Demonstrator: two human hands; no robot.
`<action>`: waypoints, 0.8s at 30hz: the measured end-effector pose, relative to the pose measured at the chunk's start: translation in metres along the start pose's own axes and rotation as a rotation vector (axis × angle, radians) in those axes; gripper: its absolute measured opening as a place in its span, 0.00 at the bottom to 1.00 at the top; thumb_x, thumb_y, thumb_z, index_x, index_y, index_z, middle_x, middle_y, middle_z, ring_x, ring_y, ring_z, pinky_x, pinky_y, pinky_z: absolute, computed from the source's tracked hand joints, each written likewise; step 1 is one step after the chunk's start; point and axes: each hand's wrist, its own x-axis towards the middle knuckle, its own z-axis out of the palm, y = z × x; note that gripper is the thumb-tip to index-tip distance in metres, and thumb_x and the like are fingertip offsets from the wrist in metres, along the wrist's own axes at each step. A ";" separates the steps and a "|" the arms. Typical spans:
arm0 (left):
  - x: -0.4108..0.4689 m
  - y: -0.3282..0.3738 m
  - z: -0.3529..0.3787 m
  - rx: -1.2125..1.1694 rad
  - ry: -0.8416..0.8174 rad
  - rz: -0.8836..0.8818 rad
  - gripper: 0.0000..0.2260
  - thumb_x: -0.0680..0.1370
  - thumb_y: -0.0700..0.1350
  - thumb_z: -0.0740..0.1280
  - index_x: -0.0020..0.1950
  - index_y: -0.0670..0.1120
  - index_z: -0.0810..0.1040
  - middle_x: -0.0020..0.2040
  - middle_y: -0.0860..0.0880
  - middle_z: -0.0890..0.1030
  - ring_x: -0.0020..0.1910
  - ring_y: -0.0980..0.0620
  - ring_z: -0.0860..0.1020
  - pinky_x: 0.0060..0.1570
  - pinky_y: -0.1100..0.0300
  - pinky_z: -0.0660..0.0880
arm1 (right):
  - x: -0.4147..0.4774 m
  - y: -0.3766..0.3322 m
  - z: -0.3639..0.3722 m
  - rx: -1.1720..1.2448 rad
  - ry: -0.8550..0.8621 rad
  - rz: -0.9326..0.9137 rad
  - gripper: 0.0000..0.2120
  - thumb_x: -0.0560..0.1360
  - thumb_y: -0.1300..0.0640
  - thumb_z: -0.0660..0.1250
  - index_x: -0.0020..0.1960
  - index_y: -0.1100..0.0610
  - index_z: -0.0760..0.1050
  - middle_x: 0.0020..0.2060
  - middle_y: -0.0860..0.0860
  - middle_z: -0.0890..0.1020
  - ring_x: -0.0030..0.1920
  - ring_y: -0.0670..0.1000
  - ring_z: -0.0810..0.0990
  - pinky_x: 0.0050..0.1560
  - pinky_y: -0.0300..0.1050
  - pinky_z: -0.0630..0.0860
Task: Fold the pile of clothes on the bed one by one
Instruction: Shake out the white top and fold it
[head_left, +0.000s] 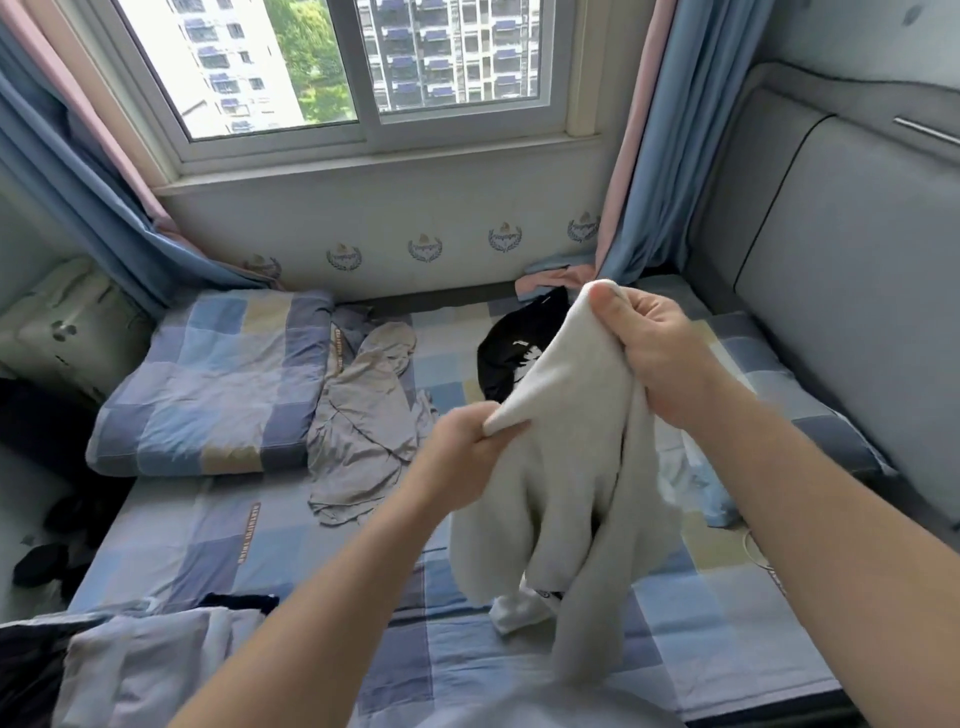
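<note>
- The left hand (470, 441) is clenched round one corner of a pale grey garment (566, 467), and the right hand (662, 353) pinches another corner between thumb and curled fingers
- The garment is held up in the air over the checked bed (249, 540), just right of the middle of the view, with nothing of it yet folded
- Its gripped top edge slants from the left hand at 8 o'clock up to the right hand at 2 o'clock; the rest hangs in loose folds, so the long axis runs from 12 to 6 o'clock
- The lower end is blurred, and I cannot tell whether it rests on the sheet
- Judged from how things lie, the task is far from finished: this piece is only being opened out
- Loose pieces left: a crumpled grey garment (363, 415) at 9 o'clock of the held one, a black garment (511, 348) at 11 o'clock behind it, a small white item (517, 612) beneath it at 6 o'clock, and pale cloth (709, 483) at 3 o'clock
- More cloth (150, 665) lies at 7 o'clock of the view; whether it is folded cannot be told
- No tidy stack of folded clothes is plainly visible
</note>
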 end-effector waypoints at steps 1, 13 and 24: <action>0.003 0.002 -0.009 -0.010 0.018 0.009 0.19 0.82 0.48 0.67 0.33 0.46 0.68 0.28 0.57 0.67 0.28 0.58 0.63 0.31 0.58 0.59 | 0.004 0.005 -0.010 -0.065 0.048 0.005 0.14 0.82 0.51 0.65 0.46 0.61 0.79 0.36 0.54 0.79 0.33 0.46 0.77 0.36 0.42 0.77; 0.019 0.086 -0.059 -0.417 0.255 0.056 0.25 0.83 0.55 0.62 0.40 0.34 0.68 0.38 0.46 0.64 0.37 0.48 0.60 0.34 0.55 0.58 | -0.045 0.098 0.037 -0.178 -0.238 0.006 0.21 0.71 0.49 0.74 0.62 0.47 0.73 0.58 0.48 0.81 0.59 0.46 0.80 0.58 0.44 0.77; 0.034 0.012 -0.134 0.182 0.597 -0.133 0.15 0.82 0.53 0.66 0.37 0.50 0.71 0.34 0.54 0.74 0.34 0.58 0.74 0.40 0.56 0.67 | -0.015 0.054 0.027 -0.233 -0.198 0.057 0.23 0.75 0.36 0.68 0.52 0.57 0.81 0.46 0.65 0.83 0.43 0.58 0.81 0.46 0.55 0.77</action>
